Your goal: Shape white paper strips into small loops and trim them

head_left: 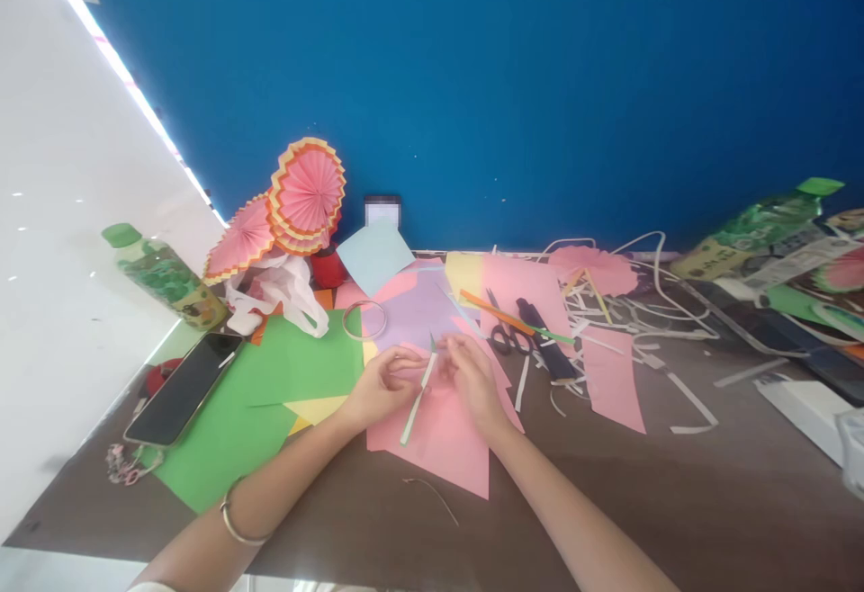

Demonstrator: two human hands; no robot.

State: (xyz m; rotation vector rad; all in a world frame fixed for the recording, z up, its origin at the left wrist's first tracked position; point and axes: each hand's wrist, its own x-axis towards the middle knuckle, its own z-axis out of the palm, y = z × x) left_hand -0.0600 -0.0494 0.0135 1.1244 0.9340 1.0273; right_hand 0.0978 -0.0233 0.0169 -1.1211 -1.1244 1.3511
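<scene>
My left hand and my right hand meet over a pink paper sheet near the table's middle. Both pinch a thin pale green paper strip that slants down toward me between them. The fingers of each hand are curled on the strip's upper end. A metal bangle sits on my left wrist. Black-handled scissors lie just beyond my right hand.
A green sheet and a phone lie to the left. Pink pleated paper fans, a white plastic bag and a tape ring sit behind. Green-capped bottles lie at both sides. Paper strips litter the right.
</scene>
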